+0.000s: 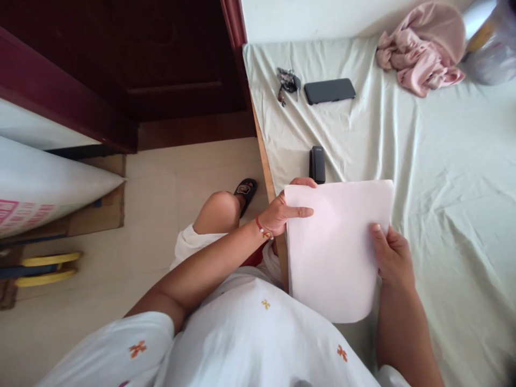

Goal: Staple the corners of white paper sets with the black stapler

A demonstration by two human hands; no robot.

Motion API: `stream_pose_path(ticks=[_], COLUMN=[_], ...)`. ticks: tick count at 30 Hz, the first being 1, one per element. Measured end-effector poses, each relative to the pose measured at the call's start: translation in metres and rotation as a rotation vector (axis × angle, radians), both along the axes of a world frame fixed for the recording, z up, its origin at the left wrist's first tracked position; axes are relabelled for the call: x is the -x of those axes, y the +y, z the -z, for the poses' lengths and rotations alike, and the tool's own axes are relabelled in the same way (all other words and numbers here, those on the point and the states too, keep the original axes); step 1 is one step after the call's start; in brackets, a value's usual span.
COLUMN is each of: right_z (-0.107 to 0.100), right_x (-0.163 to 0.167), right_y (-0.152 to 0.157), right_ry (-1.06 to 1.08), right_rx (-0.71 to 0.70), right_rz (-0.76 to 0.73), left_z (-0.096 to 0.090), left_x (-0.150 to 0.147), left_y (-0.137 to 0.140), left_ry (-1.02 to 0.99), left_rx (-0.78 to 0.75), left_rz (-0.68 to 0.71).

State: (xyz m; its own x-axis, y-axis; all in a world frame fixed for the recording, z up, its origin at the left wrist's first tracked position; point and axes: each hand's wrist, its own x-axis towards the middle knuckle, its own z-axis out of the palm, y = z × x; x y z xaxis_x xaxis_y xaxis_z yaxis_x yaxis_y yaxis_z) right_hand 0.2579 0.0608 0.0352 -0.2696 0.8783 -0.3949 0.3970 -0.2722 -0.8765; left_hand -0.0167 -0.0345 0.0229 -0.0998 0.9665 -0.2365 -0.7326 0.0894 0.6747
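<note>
A stack of white paper (334,252) is held up in front of my body, over the near edge of the cloth-covered surface. My left hand (284,210) grips its upper left side, thumb lying on top and fingers beneath. On the opposite side, my right hand (393,252) pinches the right edge, thumb on the face and the other fingers mostly hidden behind. Just beyond the top edge of the paper lies a black stapler (317,164), close to my left fingers. How many sheets there are I cannot tell.
A pale green cloth (455,145) covers the surface. Farther back lie a bunch of keys (288,83), a dark phone (329,91) and a crumpled pink cloth (423,51). A plastic bag (492,54) sits at the far right. On the left floor are a white sack (52,185) and yellow-edged footwear (48,269).
</note>
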Motion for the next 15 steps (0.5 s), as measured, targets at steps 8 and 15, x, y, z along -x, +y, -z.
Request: stream_pose_path(ticks=[8,15], right_z=[0.010,0.018], right_x=[-0.001,-0.007], right_y=[-0.004,0.000], right_ry=[-0.028,-0.098], right_rx=[-0.131,-0.141], right_rz=[-0.008,-0.069], left_z=[-0.001,0.004], left_x=[-0.004,-0.005], left_y=[0.004,0.006], left_ry=[0.082,0.138], left_rx=[0.003,0.054], left_rz=[-0.044,-0.094])
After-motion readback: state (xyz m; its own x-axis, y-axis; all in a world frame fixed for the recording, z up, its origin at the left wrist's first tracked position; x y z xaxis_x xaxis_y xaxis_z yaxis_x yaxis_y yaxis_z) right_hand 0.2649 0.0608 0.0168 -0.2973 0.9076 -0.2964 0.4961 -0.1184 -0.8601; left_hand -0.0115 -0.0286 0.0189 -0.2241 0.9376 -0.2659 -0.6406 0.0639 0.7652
